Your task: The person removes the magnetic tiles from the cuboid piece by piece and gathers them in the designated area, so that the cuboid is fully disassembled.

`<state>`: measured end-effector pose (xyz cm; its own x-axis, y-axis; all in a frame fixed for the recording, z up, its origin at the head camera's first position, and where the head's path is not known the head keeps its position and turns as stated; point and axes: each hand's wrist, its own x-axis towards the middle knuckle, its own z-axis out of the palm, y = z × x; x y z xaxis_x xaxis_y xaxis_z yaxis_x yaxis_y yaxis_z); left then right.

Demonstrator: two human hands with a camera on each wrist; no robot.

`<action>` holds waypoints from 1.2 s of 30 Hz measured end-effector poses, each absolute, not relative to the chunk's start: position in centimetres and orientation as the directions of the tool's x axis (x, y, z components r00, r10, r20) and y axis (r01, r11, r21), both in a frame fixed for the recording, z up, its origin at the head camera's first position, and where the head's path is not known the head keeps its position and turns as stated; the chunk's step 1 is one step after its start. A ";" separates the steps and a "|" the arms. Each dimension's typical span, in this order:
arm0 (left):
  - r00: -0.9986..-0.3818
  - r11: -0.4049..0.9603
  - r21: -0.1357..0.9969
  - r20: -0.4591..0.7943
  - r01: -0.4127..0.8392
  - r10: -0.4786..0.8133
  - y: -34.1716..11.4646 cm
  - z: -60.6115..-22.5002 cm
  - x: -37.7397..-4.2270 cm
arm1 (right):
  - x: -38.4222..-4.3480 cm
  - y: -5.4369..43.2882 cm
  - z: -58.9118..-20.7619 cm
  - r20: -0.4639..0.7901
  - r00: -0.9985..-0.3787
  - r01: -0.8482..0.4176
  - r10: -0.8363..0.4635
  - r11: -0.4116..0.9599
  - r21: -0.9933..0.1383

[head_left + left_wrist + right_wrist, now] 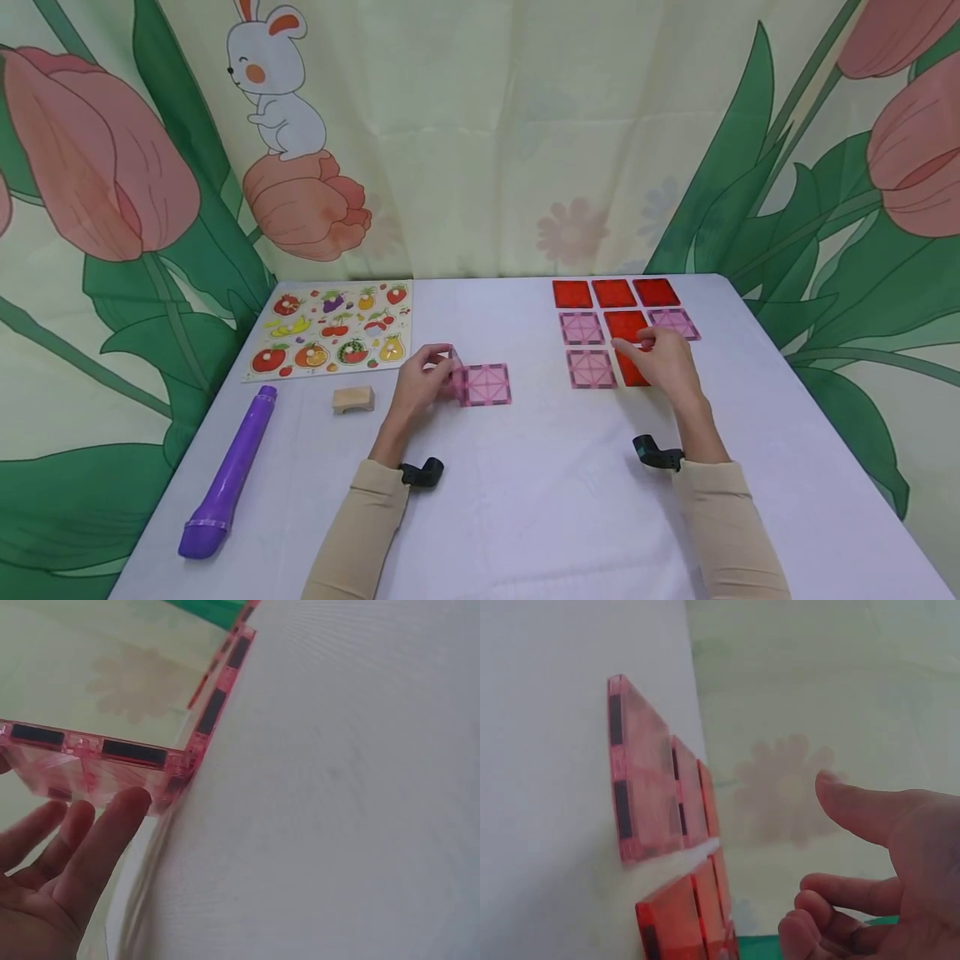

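Observation:
A pink magnetic tile (105,771) stands upright at the left edge of another pink tile (487,384), which lies flat on the table. My left hand (422,382) pinches the upright tile, its fingers (109,844) against one face and the thumb mostly out of the left wrist view. My right hand (667,362) hovers over the tiles at the right, thumb and fingers apart, holding nothing. Beneath it lie a red tile (630,369), partly covered by the hand, and a pink tile (672,322). Left of these are two pink tiles (581,328) (646,772).
A row of red tiles (615,293) lies at the back right. At the back left is a fruit puzzle board (322,325), with a wooden arch block (352,399) in front of it. A purple toy microphone (232,471) lies along the table's left side. A printed curtain stands behind.

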<state>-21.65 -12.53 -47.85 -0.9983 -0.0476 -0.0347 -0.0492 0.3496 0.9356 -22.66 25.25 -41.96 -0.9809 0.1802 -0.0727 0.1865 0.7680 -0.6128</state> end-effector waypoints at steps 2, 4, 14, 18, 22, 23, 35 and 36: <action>-0.996 0.357 0.932 -0.036 -0.062 -0.080 -12.6 -47.8 -21.7 | -22.6 24.5 -41.8 -0.052 -0.988 0.146 0.145 0.777 -0.612; -0.994 0.359 0.930 -0.036 -0.072 -0.105 -12.6 -47.8 -21.6 | -22.6 23.7 -41.6 -0.032 -0.994 0.101 0.103 0.787 -0.609; -0.981 0.373 0.921 -0.044 -0.115 -0.191 -12.9 -47.5 -21.6 | -22.9 19.2 -41.3 -0.044 -0.999 0.019 -0.012 0.765 -0.643; -0.979 0.375 0.918 -0.054 -0.126 -0.197 -12.9 -47.4 -21.7 | -23.1 17.7 -41.5 -0.066 -0.997 0.017 -0.034 0.760 -0.649; -0.976 0.382 0.910 -0.088 -0.159 -0.197 -12.9 -47.4 -21.8 | -23.1 16.7 -42.0 -0.071 -0.995 -0.005 -0.067 0.761 -0.649; -0.975 0.385 0.907 -0.103 -0.174 -0.197 -12.8 -47.4 -21.8 | -23.1 16.5 -42.1 -0.071 -0.995 -0.010 -0.073 0.763 -0.646; -0.972 0.358 0.905 -0.193 -0.230 -0.136 -12.6 -47.9 -22.1 | -22.9 14.6 -44.1 -0.128 -0.986 -0.006 -0.107 0.793 -0.609; -0.972 0.356 0.906 -0.195 -0.230 -0.130 -12.6 -47.9 -22.1 | -22.8 14.5 -44.3 -0.137 -0.984 -0.005 -0.112 0.794 -0.608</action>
<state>-22.12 -12.58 -47.94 -0.9720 -0.1304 -0.1954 -0.2299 0.3564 0.9056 -22.84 14.52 -44.27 -0.9843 -0.1115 -0.1370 -0.0054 0.7942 -0.6076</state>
